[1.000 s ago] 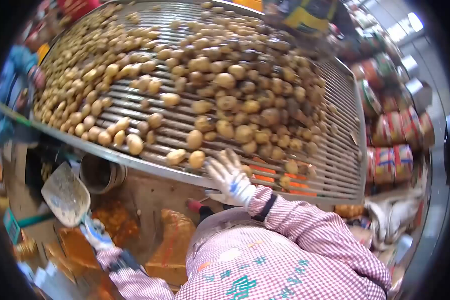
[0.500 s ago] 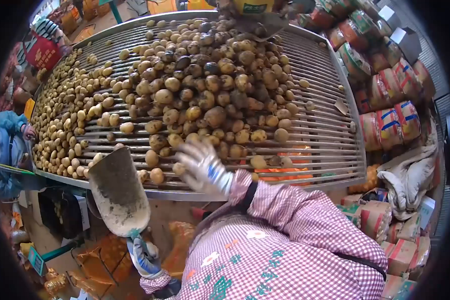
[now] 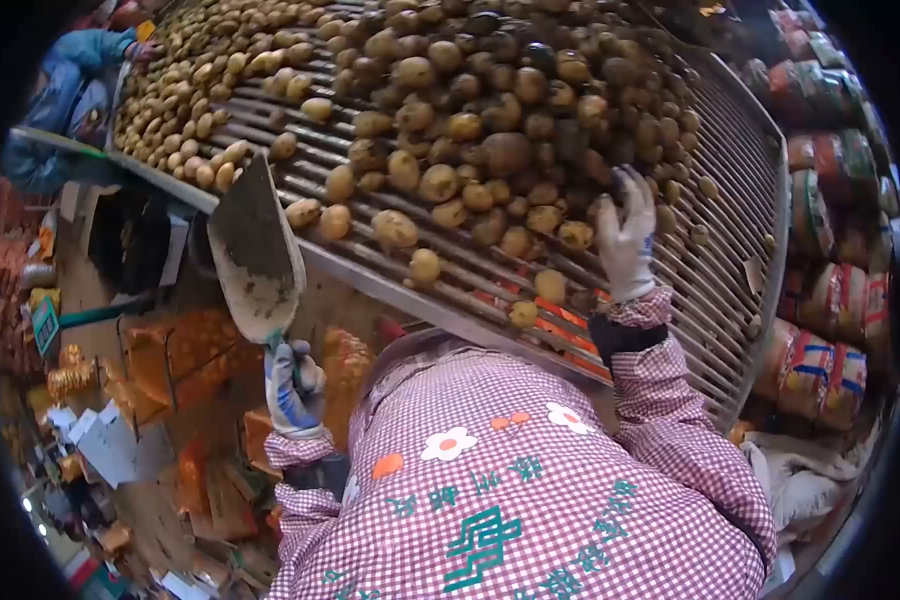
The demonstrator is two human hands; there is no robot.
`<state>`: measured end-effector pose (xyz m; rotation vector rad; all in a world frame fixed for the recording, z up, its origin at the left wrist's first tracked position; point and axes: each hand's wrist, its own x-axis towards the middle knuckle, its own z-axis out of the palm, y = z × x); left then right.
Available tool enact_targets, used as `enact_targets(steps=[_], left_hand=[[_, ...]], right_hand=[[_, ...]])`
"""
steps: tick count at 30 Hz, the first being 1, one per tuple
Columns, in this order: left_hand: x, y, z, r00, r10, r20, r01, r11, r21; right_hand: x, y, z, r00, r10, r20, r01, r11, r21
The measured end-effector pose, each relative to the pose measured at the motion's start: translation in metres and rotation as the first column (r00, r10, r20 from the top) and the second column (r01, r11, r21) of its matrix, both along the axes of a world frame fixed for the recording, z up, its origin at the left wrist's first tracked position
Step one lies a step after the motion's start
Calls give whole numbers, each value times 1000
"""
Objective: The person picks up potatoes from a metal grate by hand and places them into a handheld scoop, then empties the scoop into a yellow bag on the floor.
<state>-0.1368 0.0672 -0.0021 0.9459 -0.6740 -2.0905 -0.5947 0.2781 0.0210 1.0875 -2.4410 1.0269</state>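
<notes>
My left hand point(image 3: 295, 390), in a white and blue glove, is closed around the handle of a metal scoop point(image 3: 255, 255). The scoop's dirt-smeared blade points up beside the near edge of a slatted metal table point(image 3: 725, 210). A big heap of potatoes point(image 3: 505, 152), many of them dark with soil, lies on the slats. My right hand point(image 3: 628, 240), gloved too, reaches over the slats at the heap's lower right side. Its fingers are stretched out and apart, with the tips right at the potatoes.
Paler potatoes point(image 3: 195, 85) spread over the table's left part, where another person's sleeve point(image 3: 90, 48) shows. Stacked filled bags point(image 3: 820, 370) line the right side. Below the table at left stand orange sacks point(image 3: 210, 360) and a dark bin point(image 3: 130, 235).
My right hand has moved from the heap's near left side to its right side. The view has swung, and the table now slants across it. The scoop stays in my left hand.
</notes>
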Motion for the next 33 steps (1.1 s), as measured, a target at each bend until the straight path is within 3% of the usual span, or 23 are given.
enact_targets(steps=[2,3,8,10,11,21,25,27,29,33], left_hand=[[-17,9,-13,1000,16,-2,-16,1000,24],[-20,9,-22,999,7,-46,-5,999,38],[-47,17,1,985,-83,154,99,990,-99],[-63,25,22,971,-133,199,148,987,-65],[-66,25,22,970,-146,194,163,984,-73],[-92,35,61,831,-400,386,466,880,-91],[-91,41,73,736,-522,431,592,805,-35],[-87,43,70,700,-585,410,633,774,25],[-84,42,71,700,-581,416,627,779,32],[-87,39,77,673,-612,415,645,760,74]], right_hand=[[3,9,4,998,-26,-57,28,999,23],[-1,15,0,999,-30,24,30,1000,-7],[-18,52,-3,991,-95,90,103,990,-94],[-27,63,-4,981,-188,52,184,981,64],[-31,65,-2,978,-203,47,200,978,55],[-76,19,15,971,-6,-238,61,972,225],[-61,9,26,990,8,-144,31,963,269],[-39,5,24,992,129,3,-108,814,571],[-25,7,-7,977,172,-128,-53,773,632],[-20,2,-24,978,126,-167,13,762,647]])
